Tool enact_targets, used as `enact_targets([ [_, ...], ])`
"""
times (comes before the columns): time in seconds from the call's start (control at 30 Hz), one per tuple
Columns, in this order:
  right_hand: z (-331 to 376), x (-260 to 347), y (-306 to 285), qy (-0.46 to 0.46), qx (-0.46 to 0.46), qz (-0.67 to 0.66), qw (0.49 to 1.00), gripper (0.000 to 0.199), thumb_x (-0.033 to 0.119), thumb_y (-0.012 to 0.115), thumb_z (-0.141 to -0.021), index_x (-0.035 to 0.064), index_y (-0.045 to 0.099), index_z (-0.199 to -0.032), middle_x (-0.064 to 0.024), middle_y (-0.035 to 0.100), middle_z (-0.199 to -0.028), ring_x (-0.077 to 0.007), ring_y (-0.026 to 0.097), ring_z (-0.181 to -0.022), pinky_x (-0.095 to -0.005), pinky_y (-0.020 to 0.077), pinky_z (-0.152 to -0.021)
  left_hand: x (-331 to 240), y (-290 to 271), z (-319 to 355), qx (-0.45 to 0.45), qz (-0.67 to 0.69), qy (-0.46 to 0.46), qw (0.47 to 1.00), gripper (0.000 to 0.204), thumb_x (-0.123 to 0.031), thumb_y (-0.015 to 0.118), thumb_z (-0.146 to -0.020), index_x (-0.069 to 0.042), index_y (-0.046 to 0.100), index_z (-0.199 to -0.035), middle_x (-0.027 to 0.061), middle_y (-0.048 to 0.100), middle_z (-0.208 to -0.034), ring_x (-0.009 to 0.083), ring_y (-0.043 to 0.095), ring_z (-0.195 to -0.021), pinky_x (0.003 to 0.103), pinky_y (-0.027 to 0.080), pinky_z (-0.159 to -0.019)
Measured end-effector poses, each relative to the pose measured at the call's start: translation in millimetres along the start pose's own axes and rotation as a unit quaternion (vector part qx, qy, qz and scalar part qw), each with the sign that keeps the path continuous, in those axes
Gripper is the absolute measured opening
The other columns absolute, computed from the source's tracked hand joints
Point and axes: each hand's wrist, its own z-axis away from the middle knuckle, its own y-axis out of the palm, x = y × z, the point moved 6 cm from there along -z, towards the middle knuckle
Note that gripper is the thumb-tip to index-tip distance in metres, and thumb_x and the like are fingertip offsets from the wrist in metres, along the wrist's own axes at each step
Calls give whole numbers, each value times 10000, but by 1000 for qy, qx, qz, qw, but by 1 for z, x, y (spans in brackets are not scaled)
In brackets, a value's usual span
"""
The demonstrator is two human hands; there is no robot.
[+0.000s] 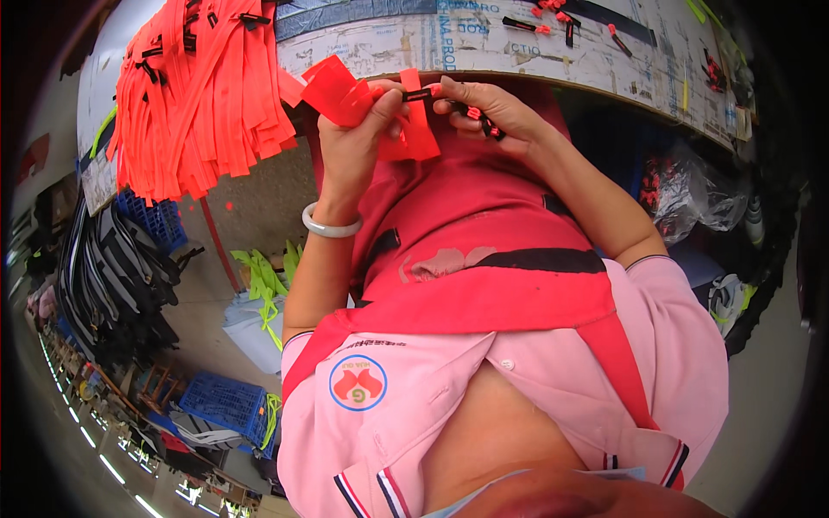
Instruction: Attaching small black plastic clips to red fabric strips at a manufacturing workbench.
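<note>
Before my red apron, my left hand (358,142) is closed on a folded bright orange-red zipper tape (338,91), pinching it between thumb and fingers. Part of the tape hangs down beyond the fingers. A black zipper pull (418,95) bridges the gap between my two hands. My right hand (501,112) pinches the pull's right end between thumb and forefinger. Several more black pulls with red ends (485,123) are tucked in that palm. At the left, a thick bundle of orange-red tapes (203,104) drapes over the table edge, some with black pulls on them.
Across the front runs a worktable (363,47) covered with printed sheeting. Loose black pulls with red ends (566,24) lie on its far right. A clear plastic bag (691,194) hangs below at right. Dark straps (112,276) and a blue crate (226,404) are at left.
</note>
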Motion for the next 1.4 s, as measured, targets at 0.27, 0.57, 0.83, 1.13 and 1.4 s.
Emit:
enact_targets([
  [0.27,-6,10,-7,-81,-19,52,995,255,300,606,-919,52,575,-969,36,550,-764,-9,402,-496,-168,299,-442,1,6,1,22,-14,-4,1000,171,-67,609,-899,38,640,-1030,53,654,-802,84,571,-634,205,461,-580],
  [0.57,38,66,38,-219,-8,259,941,218,259,610,-919,51,603,-984,-20,674,-837,-20,556,-634,-155,398,-485,6,10,3,25,43,-43,998,183,-64,610,-895,62,635,-1024,83,676,-827,111,606,-636,241,512,-615],
  [0.83,29,47,40,-240,-80,313,915,224,209,630,-905,3,625,-994,-31,674,-785,-31,567,-642,-171,446,-540,-3,19,4,27,-28,25,999,175,-74,608,-901,41,650,-1026,68,680,-838,99,617,-656,228,507,-609],
  [1.13,24,48,31,-216,-95,297,925,247,252,655,-888,19,638,-968,-21,667,-784,-22,549,-622,-162,427,-535,-4,19,5,45,-71,45,995,193,-55,628,-885,26,651,-1058,51,681,-825,97,625,-658,226,503,-597],
  [1.4,23,47,37,-239,-76,299,921,223,208,659,-887,5,626,-974,-29,658,-815,-56,614,-687,-175,488,-589,-1,20,6,45,-80,66,994,150,-74,624,-887,9,664,-1006,44,684,-824,78,612,-672,212,495,-579],
])
